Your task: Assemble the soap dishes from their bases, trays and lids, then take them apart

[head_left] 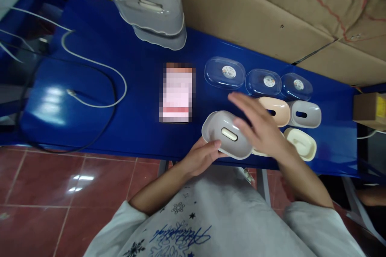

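Over the table's (135, 136) near edge: left hand (200, 158) grips gray dish (215, 128), unlidded, cream showing through slot. Right hand (265, 130) above, fingers spread; contact unclear. Lidded stack (150, 20) beyond; three lids (218, 74) (256, 82) (289, 86) off, peach tray (282, 114) uncovered.

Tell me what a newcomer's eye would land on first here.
Probably the pale pixelated patch midway along the blue table. Next, the grey dish in the left hand at the near edge, the right hand by it. Then the clear-covered grey stack at the far edge, and three clear lids in a row to its right.
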A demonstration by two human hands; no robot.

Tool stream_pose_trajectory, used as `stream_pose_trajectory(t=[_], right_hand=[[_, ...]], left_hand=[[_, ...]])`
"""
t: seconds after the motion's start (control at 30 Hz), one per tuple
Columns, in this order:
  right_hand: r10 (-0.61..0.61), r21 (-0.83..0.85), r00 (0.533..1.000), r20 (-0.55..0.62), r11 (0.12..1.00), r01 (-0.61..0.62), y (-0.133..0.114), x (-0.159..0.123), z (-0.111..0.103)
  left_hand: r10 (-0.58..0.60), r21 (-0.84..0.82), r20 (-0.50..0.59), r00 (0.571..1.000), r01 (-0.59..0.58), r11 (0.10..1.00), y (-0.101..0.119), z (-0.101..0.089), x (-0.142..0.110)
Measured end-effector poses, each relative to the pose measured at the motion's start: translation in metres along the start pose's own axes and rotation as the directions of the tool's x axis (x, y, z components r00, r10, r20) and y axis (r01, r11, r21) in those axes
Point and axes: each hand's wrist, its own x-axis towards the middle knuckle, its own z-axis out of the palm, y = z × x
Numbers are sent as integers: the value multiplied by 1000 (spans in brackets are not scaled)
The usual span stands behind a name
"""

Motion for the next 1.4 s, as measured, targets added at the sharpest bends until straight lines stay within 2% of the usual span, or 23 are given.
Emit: stream_pose_trajectory(t=[0.07, 0.2, 0.3, 0.4, 0.5, 0.63, 0.73, 0.93, 1.03, 1.17, 1.3, 1.4], right_hand=[[17, -66, 999, -44, 998, -20, 28, 27, -13], [4, -146, 991, 133, 989, 15, 89, 87, -18], [-25, -100, 981, 192, 994, 45, 107, 108, -14], [-39, -55, 998, 50, 998, 42, 87, 89, -15], [-8, 11, 996, -84, 1000, 9, 45, 37, -18], [105, 102, 994, -18, 990, -102, 2, -34, -9], [130, 138, 991, -16, 982, -127, -12, -60, 5], [165, 118, 985, -45, 980, -159, -18, -65, 26], [122, 102, 990, -74, 988, -114, -16, -66, 31], [88, 127, 990, -111, 989, -74, -12, -69, 33], [121, 178, 988, -98, 979, -102, -9, -72, 32], [146, 194, 986, -78, 973, -128, -10, -72, 32]], left_hand=[[-17, 6, 1, 1000, 17, 1000, 0, 0, 1], [3, 4, -28, 1000, -3, 1000, 1, 2, 1], [30, -22, -25, 999, -30, 999, 2, 3, 0], [68, -35, -6, 998, -68, 997, 1, 2, -2], [92, -29, 10, 996, -92, 995, 0, 2, -3], [100, -2, 53, 994, -100, 995, -3, -1, -1], [109, 36, 89, 990, -113, 993, -4, -4, -1], [98, 84, 97, 990, -106, 991, -3, -5, -3], [125, 125, 78, 989, -134, 983, -4, -4, -2], [136, 172, 114, 984, -154, 973, -10, -9, -1], [112, 177, 189, 976, -146, 973, -16, -13, 1], [101, 136, 187, 977, -127, 983, -16, -11, 3]])
